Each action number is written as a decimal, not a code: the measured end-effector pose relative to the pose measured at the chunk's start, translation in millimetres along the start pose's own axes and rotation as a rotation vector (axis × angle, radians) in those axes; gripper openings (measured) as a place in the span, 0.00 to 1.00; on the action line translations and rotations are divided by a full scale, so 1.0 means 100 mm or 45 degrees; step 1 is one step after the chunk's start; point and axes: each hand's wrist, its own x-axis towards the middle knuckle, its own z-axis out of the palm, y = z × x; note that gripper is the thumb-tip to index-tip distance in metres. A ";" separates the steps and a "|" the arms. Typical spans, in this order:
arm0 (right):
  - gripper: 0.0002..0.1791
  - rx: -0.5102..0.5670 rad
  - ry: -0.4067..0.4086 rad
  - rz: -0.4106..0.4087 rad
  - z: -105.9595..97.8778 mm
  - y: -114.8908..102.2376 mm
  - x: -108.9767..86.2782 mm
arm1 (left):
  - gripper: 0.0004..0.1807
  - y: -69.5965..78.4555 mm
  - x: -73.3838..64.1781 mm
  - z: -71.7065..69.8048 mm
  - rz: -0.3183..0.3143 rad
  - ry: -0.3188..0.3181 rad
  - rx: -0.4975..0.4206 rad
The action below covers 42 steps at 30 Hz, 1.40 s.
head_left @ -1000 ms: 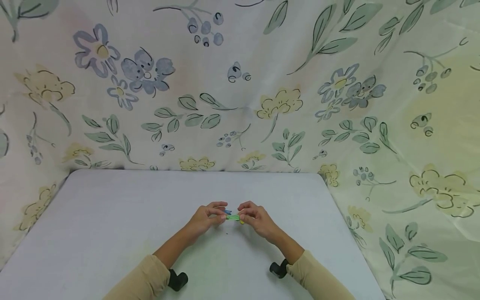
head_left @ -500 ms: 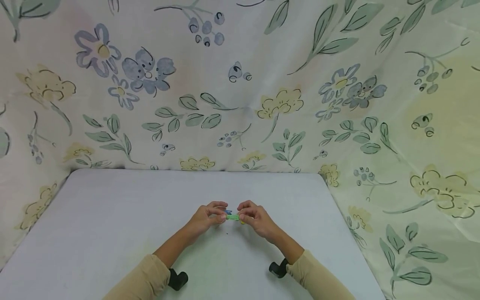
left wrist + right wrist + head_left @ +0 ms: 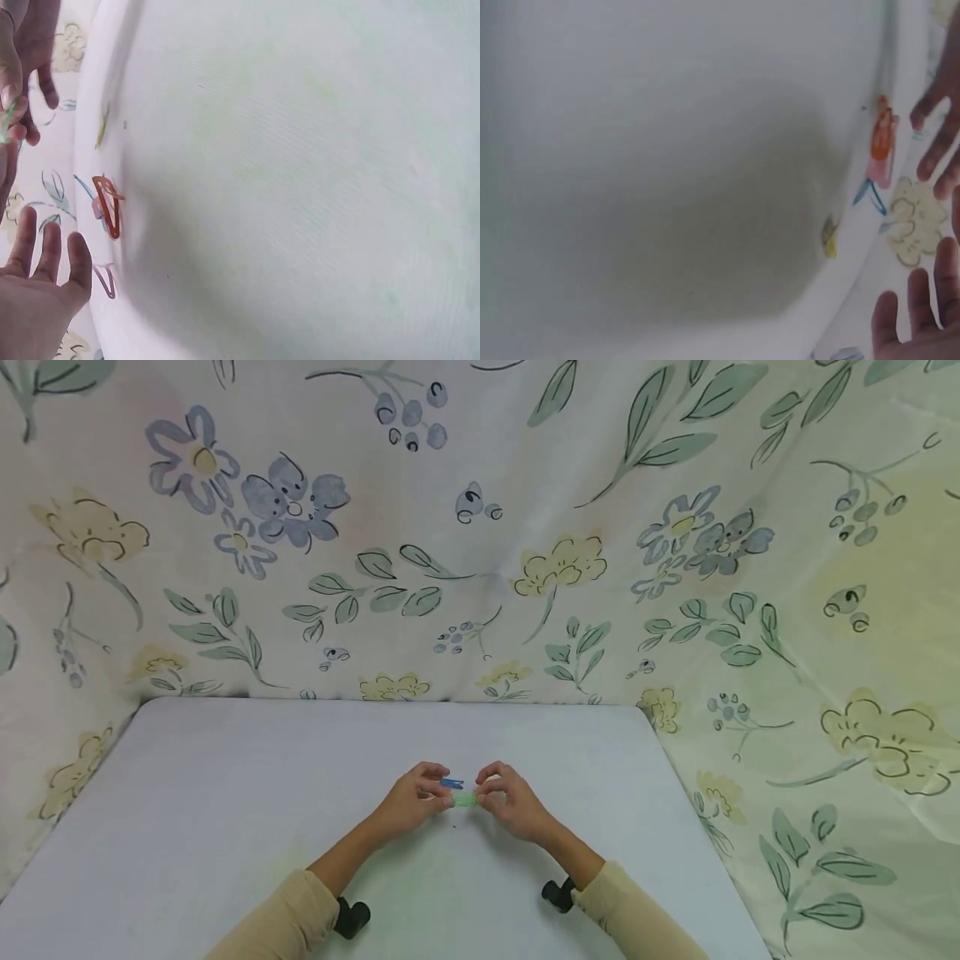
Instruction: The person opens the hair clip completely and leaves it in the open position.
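Observation:
A small pale-green hair clip (image 3: 464,799) spans the gap between both hands over the table. My left hand (image 3: 409,797) pinches its left end, and the right hand (image 3: 516,804) pinches the other end. Just beyond the left fingertips shows a blue hair clip (image 3: 452,783). The left wrist view has an orange triangular clip (image 3: 109,206), a pink one (image 3: 106,281) and a yellow-green one (image 3: 102,127) on the table. In the right wrist view are the orange clip (image 3: 882,139), a blue clip (image 3: 871,195) and a yellow one (image 3: 830,238). Fingers partly cover the held clip.
A white table (image 3: 262,793) with rounded corners lies under the hands. Behind it hangs a floral cloth (image 3: 420,527). Dark wrist-worn devices (image 3: 352,917) sit at both cuffs, near the table surface.
The held green clip has dropped slightly and looks paler. My left fingers have shifted, baring more of the blue clip. The yellow piece beside the right hand is no longer visible in the head view.

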 end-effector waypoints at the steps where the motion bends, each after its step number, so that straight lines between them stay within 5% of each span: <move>1: 0.06 -0.098 0.003 -0.031 0.02 0.02 -0.01 | 0.04 -0.01 0.00 0.01 0.029 -0.005 0.059; 9: 0.02 -0.623 0.042 -0.322 0.12 0.12 -0.04 | 0.05 -0.15 -0.05 0.08 0.287 -0.037 0.495; 14: 0.03 -0.713 0.043 -0.390 0.16 0.21 -0.05 | 0.03 -0.19 -0.06 0.08 0.395 -0.006 0.658; 22: 0.04 -0.724 0.042 -0.406 0.17 0.25 -0.08 | 0.02 -0.21 -0.05 0.09 0.402 -0.012 0.747; 26: 0.04 -0.721 0.039 -0.372 0.17 0.25 -0.09 | 0.02 -0.20 -0.06 0.10 0.394 -0.015 0.745; 30: 0.04 -0.690 0.141 -0.296 0.17 0.27 -0.08 | 0.03 -0.18 -0.06 0.11 0.420 0.011 0.742; 36: 0.10 -0.680 0.354 -0.052 0.16 0.31 -0.06 | 0.06 -0.17 -0.01 0.17 0.436 0.074 0.728; 42: 0.14 -0.699 0.374 0.135 0.17 0.36 -0.03 | 0.08 -0.13 0.10 0.25 0.399 0.122 0.699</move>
